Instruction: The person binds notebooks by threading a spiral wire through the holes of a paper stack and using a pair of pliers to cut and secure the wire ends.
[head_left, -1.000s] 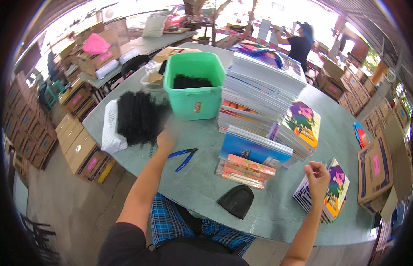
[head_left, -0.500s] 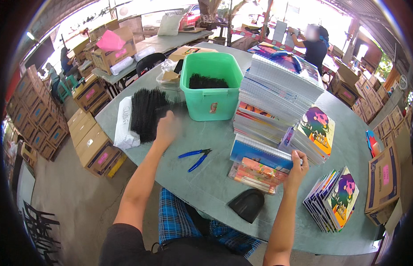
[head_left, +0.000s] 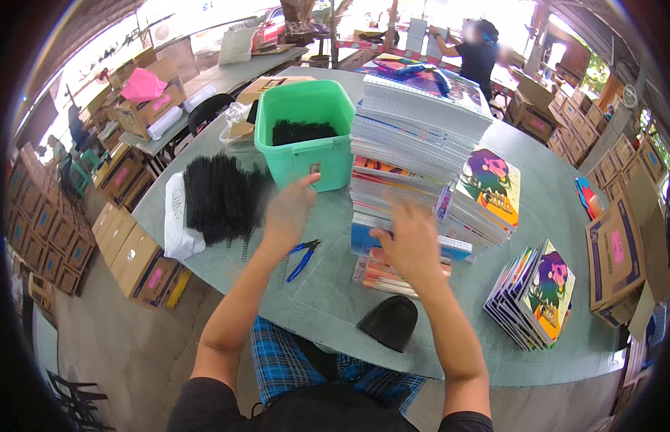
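My left hand, blurred, is raised between the black coil pile and the green bin, one finger pointing up. A thin black spiral coil seems to hang from it. My right hand is in front of the tall notebook stack, thumb apart from its smeared fingers, with nothing visible in it. Behind it lies a blue notebook over orange packs. Blue-handled cutting pliers lie below my left hand. The pile of black spiral coils rests beside a white wrapped bundle.
A green bin holding black coils stands behind my hands. A black rounded piece lies near the table's front edge. Right of it are a smaller notebook stack and an open carton. A person works at the back.
My left hand has moved right from the coil pile, apparently with a coil. My right hand has left the blue notebook's right end and moved left. The view has shifted slightly.
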Demonstrator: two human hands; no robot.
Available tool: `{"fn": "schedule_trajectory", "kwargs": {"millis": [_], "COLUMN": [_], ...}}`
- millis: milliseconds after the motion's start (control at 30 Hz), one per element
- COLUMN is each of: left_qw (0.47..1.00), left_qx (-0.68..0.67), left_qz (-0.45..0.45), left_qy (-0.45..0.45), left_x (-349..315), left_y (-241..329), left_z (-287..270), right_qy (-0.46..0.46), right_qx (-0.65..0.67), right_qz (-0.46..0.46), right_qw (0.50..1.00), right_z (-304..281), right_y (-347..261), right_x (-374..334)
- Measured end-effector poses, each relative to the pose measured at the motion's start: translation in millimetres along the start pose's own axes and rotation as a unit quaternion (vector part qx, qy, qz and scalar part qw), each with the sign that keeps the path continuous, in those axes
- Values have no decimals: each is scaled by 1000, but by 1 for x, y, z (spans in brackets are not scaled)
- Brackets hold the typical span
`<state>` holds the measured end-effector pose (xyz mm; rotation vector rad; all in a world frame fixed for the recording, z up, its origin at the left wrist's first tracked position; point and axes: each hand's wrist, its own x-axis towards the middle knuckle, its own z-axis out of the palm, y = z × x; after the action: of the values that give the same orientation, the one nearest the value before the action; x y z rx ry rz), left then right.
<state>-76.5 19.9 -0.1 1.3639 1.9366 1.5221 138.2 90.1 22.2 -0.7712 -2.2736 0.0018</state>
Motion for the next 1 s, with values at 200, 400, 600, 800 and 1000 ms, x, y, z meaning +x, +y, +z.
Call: {"fn": "schedule_trajectory", "kwargs": {"millis": [200, 400, 600, 800, 1000], "left_qw": [995, 997, 991, 987, 987], "left_qx": [-86, -57, -2, 47, 84], "left_qz": [-30, 2, 128, 148, 135], "left_qy": [-37, -47, -23, 35, 21], "left_x": [-14, -33, -48, -47, -43], "left_y": [-21, -8, 7, 12, 17], "left_z": [-11, -5, 31, 36, 34], "right_qy": [45, 92, 61, 46, 55], "right_qx": [31, 52, 10, 20, 115], "right_qz": [-189, -194, -34, -21, -9], "right_qw": [980, 975, 998, 999, 992], "right_z": [28, 32, 49, 50, 44], "right_y": [14, 2, -3, -6, -7], "right_x": [-38, -28, -4, -9, -9]}}
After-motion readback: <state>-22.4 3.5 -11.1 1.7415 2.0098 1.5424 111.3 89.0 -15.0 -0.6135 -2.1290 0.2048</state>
